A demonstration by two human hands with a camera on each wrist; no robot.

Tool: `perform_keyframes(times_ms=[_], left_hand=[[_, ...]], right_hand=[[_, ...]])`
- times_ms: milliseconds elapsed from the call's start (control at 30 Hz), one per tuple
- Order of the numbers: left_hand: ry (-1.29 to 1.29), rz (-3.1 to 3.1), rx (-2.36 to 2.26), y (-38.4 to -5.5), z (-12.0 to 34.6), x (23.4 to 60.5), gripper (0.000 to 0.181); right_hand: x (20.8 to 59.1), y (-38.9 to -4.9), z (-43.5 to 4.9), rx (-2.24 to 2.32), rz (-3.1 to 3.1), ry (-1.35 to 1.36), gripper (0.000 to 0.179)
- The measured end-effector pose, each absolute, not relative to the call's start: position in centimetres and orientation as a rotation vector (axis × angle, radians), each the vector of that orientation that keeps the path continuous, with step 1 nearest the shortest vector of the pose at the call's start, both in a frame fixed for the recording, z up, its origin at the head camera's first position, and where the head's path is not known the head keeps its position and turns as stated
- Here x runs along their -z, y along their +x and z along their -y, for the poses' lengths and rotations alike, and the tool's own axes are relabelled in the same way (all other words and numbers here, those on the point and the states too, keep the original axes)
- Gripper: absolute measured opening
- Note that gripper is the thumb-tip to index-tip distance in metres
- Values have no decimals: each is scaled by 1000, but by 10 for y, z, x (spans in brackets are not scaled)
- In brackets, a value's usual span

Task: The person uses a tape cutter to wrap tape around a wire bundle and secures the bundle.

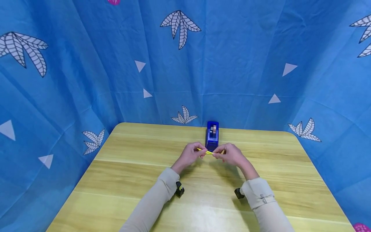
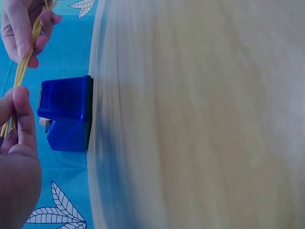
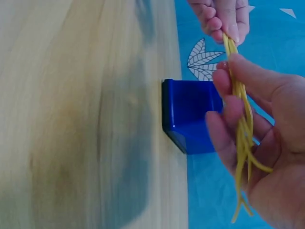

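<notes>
A bundle of thin yellow rubber bands (image 3: pixel 242 126) is stretched between my two hands, above the table's far half. My left hand (image 1: pixel 192 153) pinches one end between thumb and fingertips. The other end is pinched by my right hand (image 1: pixel 231 155), and its loose strands hang across the palm in the right wrist view. Just beyond the hands stands a blue tape dispenser (image 1: pixel 212 135) with a roll in it; neither hand grips it.
The wooden table (image 1: pixel 121 180) has rounded far corners. A blue patterned curtain (image 1: pixel 243 64) hangs behind it and along both sides. Small black devices (image 1: pixel 179 189) sit at the wrists, below the light sleeves (image 1: pixel 153 196).
</notes>
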State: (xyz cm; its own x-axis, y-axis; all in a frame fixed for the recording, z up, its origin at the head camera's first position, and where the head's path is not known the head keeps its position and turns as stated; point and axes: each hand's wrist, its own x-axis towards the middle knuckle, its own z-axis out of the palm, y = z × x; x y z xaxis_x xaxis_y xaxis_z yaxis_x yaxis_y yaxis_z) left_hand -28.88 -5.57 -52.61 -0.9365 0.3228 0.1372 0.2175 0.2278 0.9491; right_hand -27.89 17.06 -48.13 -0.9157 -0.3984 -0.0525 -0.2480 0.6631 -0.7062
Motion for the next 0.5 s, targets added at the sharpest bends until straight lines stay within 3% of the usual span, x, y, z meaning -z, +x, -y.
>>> perform_keyframes(times_ms=[500], left_hand=[[506,-2386,-1804,-289,58,529,9]], right_hand=[[487,-279,-169,1040,-2854,-588,14]])
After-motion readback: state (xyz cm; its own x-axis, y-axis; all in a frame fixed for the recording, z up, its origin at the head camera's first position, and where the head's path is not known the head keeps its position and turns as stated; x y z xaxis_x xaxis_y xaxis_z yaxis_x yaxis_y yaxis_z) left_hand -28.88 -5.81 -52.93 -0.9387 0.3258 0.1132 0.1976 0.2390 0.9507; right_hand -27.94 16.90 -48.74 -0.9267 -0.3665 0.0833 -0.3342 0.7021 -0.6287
